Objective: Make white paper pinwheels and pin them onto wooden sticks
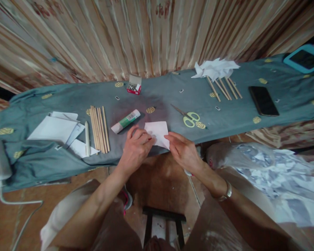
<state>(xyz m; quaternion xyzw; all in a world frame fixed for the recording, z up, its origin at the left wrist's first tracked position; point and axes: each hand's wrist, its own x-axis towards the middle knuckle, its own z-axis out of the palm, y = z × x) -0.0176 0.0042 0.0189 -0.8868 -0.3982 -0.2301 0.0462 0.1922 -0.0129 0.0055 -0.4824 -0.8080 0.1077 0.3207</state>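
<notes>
A small white paper square lies at the near edge of the grey-green cloth-covered board. My left hand presses on the paper's left side, fingers curled and pinched at its edge. My right hand grips the paper's lower right corner with closed fingers; a watch sits on that wrist. A glue stick lies just beyond my left hand. Yellow-handled scissors lie beyond my right hand.
A row of wooden sticks and white paper sheets with a white pen lie at left. A staple box stands at the back. More sticks with paper tops, a phone, a tablet, a bag of paper scraps.
</notes>
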